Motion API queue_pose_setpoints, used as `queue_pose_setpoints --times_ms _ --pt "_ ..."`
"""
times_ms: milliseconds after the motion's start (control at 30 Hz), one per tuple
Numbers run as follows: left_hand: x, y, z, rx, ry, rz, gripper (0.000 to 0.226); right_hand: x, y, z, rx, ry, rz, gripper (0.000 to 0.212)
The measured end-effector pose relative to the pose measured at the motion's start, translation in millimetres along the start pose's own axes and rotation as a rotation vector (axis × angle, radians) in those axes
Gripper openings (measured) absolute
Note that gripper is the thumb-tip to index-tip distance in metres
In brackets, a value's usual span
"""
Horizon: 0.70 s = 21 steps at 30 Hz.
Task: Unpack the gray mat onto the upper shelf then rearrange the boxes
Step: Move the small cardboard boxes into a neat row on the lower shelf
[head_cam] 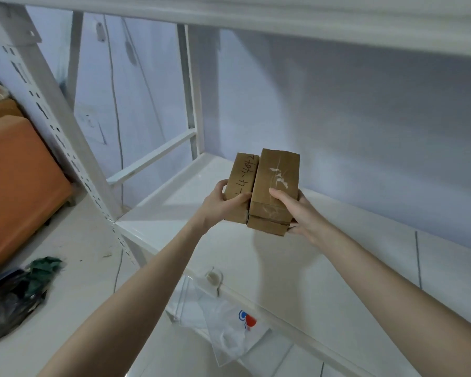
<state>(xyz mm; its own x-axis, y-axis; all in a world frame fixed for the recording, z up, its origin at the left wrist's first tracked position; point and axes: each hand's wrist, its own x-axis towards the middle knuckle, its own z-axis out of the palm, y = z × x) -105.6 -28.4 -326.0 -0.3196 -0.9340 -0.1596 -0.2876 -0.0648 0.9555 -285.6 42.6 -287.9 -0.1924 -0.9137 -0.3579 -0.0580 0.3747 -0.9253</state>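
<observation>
Above the white shelf [283,257], both hands [259,206] clasping cardboard boxes [264,186]; plastic bag [229,330] below.

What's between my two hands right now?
In the head view, cardboard boxes fill the gap: left hand grips the handwritten one, right hand the stacked pair.

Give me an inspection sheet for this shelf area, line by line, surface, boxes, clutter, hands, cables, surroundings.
Surface: white shelf, bare where visible.
Job's things: left box with handwriting and right box stacked on a lower box, held side by side above the shelf; gray mat not seen.
Clutter: clear plastic bag hanging below the shelf; dark bag on the floor.
Hands: left hand grips the left box; right hand grips the right stack.
Cables: nothing seen.
Surroundings: orange furniture, white wall.
</observation>
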Motion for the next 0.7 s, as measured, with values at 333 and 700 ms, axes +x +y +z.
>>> queue_pose_setpoints --times_ms 333,700 --pt "-45 73 167 0.035 -0.112 0.069 0.081 -97 17 -169 -0.059 0.132 -0.030 0.059" --pt "-105 106 360 0.109 -0.216 0.045 0.075 -187 83 -345 -0.163 0.254 0.031 0.062"
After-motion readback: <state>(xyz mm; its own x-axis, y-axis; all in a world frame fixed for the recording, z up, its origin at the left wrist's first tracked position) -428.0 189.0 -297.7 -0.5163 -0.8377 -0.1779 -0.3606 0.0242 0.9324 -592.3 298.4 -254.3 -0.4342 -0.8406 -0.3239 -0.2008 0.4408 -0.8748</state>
